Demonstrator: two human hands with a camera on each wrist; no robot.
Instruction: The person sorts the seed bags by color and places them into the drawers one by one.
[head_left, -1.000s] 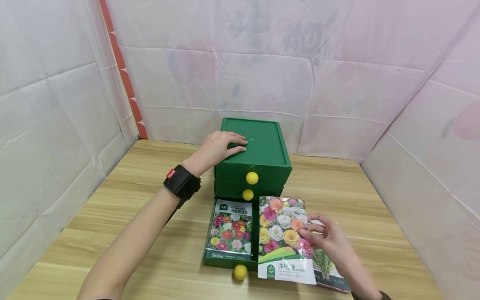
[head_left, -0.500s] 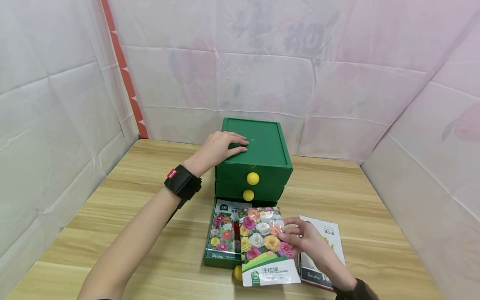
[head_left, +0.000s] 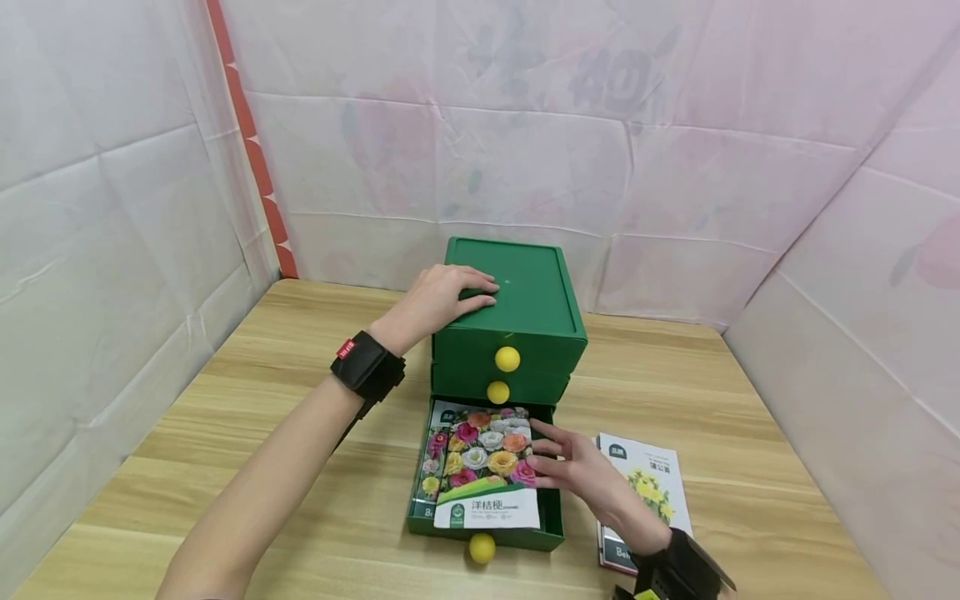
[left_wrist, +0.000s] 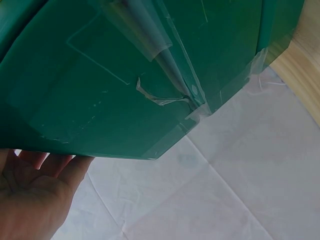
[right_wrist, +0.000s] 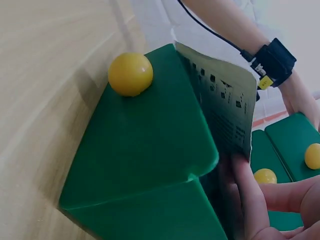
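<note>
Hands: left (head_left: pixel 442 296) flat on cabinet (head_left: pixel 517 321), right (head_left: pixel 573 467) pinching seed packet (head_left: pixel 487 479) in drawer (head_left: pixel 555 517).

Seed packet (head_left: pixel 645 492) on wooden table (head_left: pixel 750 417), perhaps atop another.
</note>
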